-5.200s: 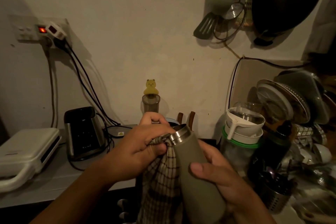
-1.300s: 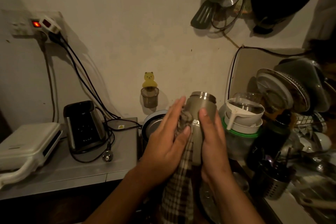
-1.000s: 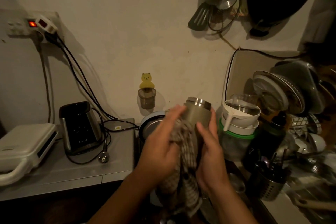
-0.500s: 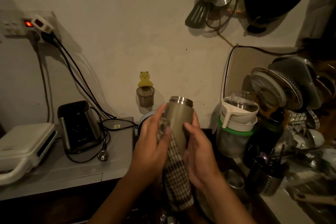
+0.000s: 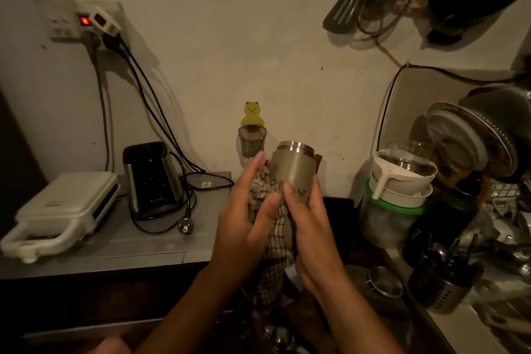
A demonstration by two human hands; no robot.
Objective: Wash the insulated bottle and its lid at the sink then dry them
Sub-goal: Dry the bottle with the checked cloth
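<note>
Black appliance [image 5: 149, 178]: brand mark, illegible. Yellow warning sticker [image 5: 205, 184].

We see a grey countertop [image 5: 120, 250] running along the wall on the left. At its far left sits a closed white sandwich maker [image 5: 66, 210], handle toward us. Just beside it a black-and-steel appliance [image 5: 150, 178] stands upright. A loose plug [image 5: 185, 228] lies in front of that appliance, its black cable looping around the base. On the right, a perforated metal cutlery holder [image 5: 446, 287] stands on a pale counter [image 5: 459, 327], with a green-rimmed clear jar [image 5: 388, 218] behind it.
</note>
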